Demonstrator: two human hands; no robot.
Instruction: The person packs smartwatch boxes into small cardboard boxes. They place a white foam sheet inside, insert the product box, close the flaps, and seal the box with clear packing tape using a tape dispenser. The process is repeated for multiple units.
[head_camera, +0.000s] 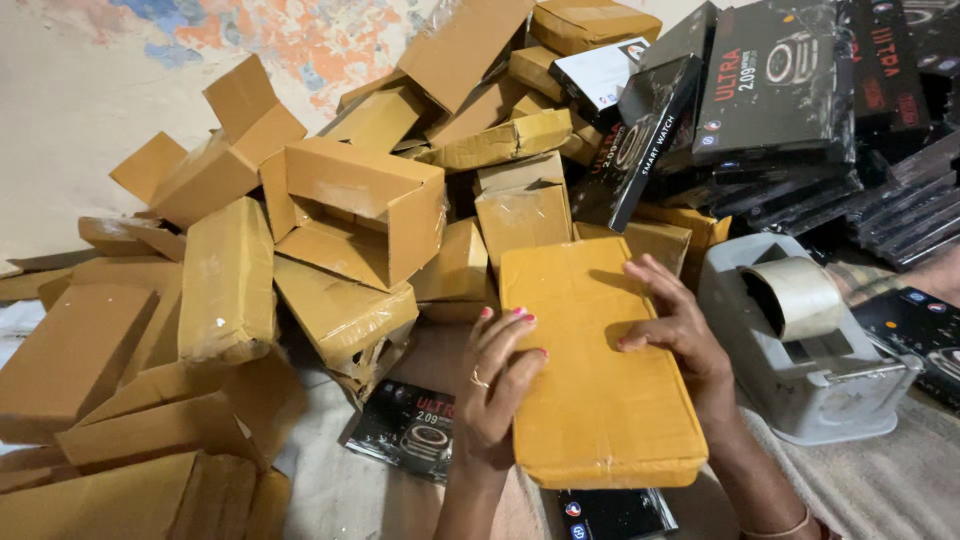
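Both hands are on one flat parcel (595, 365), a cardboard box sealed in clear tape that lies in front of the person, tilted a little, its far end against the heap of boxes. The left hand (497, 385) clasps the near left edge — fingers together and curled over the top face, thumb hidden beneath, so it seems to bear the weight. The right hand (680, 335) lies flat on the top face with fingers spread apart, pressing rather than gripping, which looks like smoothing the tape or steadying the parcel. Just right of it stands a grey tape dispenser (800, 370) with one roll of tape (798, 295) mounted, close enough to reach without shifting. Left and behind, brown cardboard boxes (350, 215) lie tumbled in a loose pile: well over a dozen, some sealed and glossy, at least three with flaps open; the exact count cannot be told, since many overlap. At the upper right, black product boxes (775, 85) are stacked in a leaning heap, roughly ten or more. Two more black boxes lie on the cloth (880, 470) near the wrists, one (410, 430) left of the parcel and one (612, 512) partly under it.
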